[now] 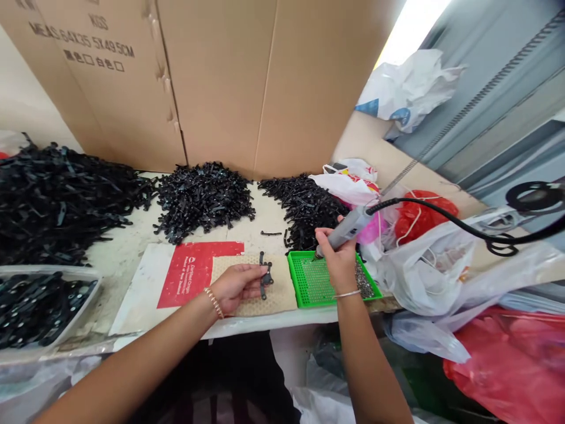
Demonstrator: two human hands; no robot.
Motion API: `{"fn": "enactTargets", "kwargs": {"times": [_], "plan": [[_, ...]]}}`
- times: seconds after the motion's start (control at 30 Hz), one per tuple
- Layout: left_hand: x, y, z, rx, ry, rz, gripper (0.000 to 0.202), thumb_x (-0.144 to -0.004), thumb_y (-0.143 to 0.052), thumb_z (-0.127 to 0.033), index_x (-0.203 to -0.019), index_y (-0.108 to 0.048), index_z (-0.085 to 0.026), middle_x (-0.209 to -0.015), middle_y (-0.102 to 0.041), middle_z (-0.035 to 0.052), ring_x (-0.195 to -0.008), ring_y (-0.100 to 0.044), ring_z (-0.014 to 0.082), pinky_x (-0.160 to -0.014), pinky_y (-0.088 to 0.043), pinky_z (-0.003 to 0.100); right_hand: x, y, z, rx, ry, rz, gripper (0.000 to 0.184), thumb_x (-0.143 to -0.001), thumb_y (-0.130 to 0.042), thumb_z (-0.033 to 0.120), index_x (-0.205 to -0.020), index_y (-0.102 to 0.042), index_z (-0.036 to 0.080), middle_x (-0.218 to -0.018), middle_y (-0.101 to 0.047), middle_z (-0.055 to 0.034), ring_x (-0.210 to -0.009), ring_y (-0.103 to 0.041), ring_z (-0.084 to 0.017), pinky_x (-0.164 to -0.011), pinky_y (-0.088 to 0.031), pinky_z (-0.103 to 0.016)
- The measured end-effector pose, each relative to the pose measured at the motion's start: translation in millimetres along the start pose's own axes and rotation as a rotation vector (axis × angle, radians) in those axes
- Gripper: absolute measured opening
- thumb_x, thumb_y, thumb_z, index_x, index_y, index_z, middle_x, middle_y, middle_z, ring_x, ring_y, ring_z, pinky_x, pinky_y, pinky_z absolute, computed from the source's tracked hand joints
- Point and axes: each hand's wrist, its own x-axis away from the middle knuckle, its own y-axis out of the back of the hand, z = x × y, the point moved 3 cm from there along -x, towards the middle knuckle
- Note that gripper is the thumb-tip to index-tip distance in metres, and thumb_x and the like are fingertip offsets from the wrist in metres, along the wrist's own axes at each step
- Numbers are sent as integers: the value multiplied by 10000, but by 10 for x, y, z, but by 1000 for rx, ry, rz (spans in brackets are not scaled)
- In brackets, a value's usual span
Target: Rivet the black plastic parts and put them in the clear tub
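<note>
The left hand (241, 288) is partly closed, thumb and fingers pinching a small black multi-armed part (265, 278) just above a beige textured pad (282, 297). The right hand (339, 259) is closed around a grey powered screwdriver (346, 228), tilted with its tip down over the rear left of a green perforated tray (295, 287); whether the tip touches the tray cannot be determined. A black cord (445, 219) runs from the tool's rear towards the right. Small metal screws (364, 284) are gathered at the tray's right side. The pad lies immediately left of the tray, beside a red-and-white printed card (183, 277). Behind are three heaps of black parts: a large left heap (57, 197), a middle heap (205, 197) and a right heap (304, 206). One loose black strip (271, 234) lies between the latter two. A white tub (83, 321) at left holds further black pieces. A cardboard box (220, 82) stands behind the heaps.
</note>
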Motion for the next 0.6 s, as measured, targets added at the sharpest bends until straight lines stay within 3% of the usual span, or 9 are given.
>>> {"fn": "enactTargets", "kwargs": {"times": [0.1,0.2,0.4,0.6], "plan": [[-193,-125,68,-42,44,26,182,-699,-784,-223,-775,-660,-114,-754,-726,83,-569,-639,113,-531,-498,201,62,-43,-1,-30,-17,68,575,-776,-667,422,-1259,-442,208,-799,-667,-10,-733,-631,-175,-714,-523,-330],[-296,-131,131,-47,35,32,217,-691,-791,-262,-792,-662,-118,-779,-732,98,-639,-671,144,-591,-515,226,233,-31,-82,-95,-42,98,445,-794,-634,365,-1186,-504,202,-677,-613,30,-619,-591,-146,-636,-499,-292],[-274,-100,135,-57,45,80,234,-690,-785,-279,-820,-680,-116,-808,-735,110,-710,-686,161,-653,-519,233,519,46,-346,-312,-128,-68,310,-784,-646,310,-1051,-531,205,-516,-447,96,-441,-432,-97,-466,-391,-228],[-275,-115,160,-82,16,28,263,-573,-847,-171,-756,-664,-123,-737,-719,75,-631,-654,139,-639,-529,246,544,47,-343,-378,-120,-119,238,-786,-664,319,-944,-514,222,-474,-412,114,-393,-381,-85,-446,-368,-224]]}}
